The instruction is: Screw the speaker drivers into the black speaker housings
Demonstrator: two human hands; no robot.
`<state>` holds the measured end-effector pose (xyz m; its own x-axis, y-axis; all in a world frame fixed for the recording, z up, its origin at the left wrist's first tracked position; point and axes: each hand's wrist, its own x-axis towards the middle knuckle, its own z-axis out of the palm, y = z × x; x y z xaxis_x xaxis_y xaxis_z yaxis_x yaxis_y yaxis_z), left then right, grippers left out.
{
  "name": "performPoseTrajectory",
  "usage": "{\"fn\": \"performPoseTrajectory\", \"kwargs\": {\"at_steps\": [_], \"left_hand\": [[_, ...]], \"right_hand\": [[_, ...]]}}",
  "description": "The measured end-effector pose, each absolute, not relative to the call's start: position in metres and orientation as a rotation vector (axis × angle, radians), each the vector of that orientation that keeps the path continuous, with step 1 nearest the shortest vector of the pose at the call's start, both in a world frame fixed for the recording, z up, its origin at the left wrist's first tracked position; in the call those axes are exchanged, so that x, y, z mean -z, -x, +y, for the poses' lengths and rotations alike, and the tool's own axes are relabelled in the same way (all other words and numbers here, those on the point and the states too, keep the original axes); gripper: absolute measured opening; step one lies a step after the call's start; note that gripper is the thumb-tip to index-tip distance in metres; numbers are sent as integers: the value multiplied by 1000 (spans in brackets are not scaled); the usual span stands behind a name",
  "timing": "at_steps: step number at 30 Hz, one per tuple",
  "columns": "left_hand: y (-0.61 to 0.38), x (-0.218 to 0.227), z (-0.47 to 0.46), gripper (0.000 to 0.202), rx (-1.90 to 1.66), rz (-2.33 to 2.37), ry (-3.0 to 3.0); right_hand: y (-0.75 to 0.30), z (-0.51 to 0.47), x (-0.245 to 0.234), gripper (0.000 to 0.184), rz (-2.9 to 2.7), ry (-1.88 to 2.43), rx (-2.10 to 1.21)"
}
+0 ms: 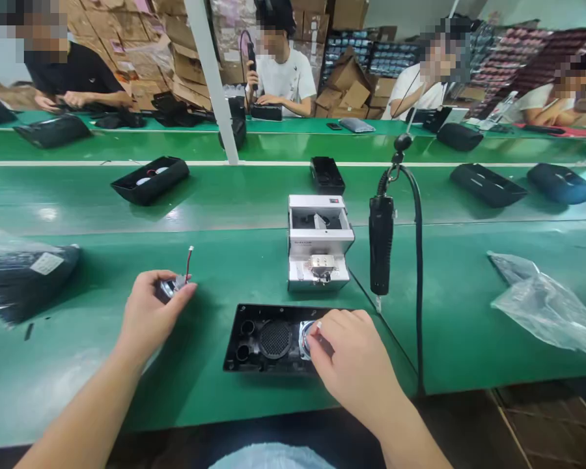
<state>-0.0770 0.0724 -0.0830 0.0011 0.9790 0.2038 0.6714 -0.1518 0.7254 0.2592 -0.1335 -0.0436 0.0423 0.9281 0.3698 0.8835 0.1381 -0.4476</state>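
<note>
The left hand is pinching a wired speaker between its fingers. The right hand is gripping another speaker in a black casing.

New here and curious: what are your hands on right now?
Left hand: small round metal part, red and black wires. Right hand: round silver speaker driver in black plastic housing. Black corded electric screwdriver hanging ahead-right.

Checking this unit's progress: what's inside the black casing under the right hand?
The black casing holds a round mesh grille, two round ports and a silver-rimmed speaker driver. The right hand covers most of the driver and the casing's end, hiding what lies there.
</note>
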Motion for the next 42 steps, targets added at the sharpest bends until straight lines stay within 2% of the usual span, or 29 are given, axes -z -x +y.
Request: {"fn": "performPoseTrajectory", "kwargs": {"at_steps": [6, 10, 16, 19, 24, 30, 32, 35, 38, 42], "left_hand": [[99, 85, 30, 64, -874, 1712, -1918], [121, 70, 10, 89, -684, 1843, -2032], [135, 49, -16, 80, -296, 1811, -2275], [148, 44, -16, 68, -118, 1733, -2439], [161, 41, 2, 45, -202, 1356, -2511], [88, -1, -12, 42, -656, 1231, -2443], [43, -13, -20, 42, -584, 961, -2560], [-13, -14, -22, 31, -471, 664, -2755], [-38, -4, -14, 25, -360, 576, -2903], [-38, 4, -4, 34, -148, 559, -2873]], "right_hand": [[-260, -136, 42, 24, -1836, 1701, -116], [-262, -135, 40, 26, -1858, 1670, -92], [-264, -134, 42, 25, -1863, 1644, -79], [-263, -137, 42, 24, -1849, 1667, -95], [-261, -143, 39, 20, -1818, 1709, -149], [-263, -143, 40, 18, -1789, 1729, -253], [-264, -142, 40, 18, -1781, 1735, -271], [-264, -142, 40, 17, -1766, 1742, -281], [-265, -142, 42, 17, -1752, 1735, -281], [-265, -141, 46, 16, -1733, 1725, -284]]}}
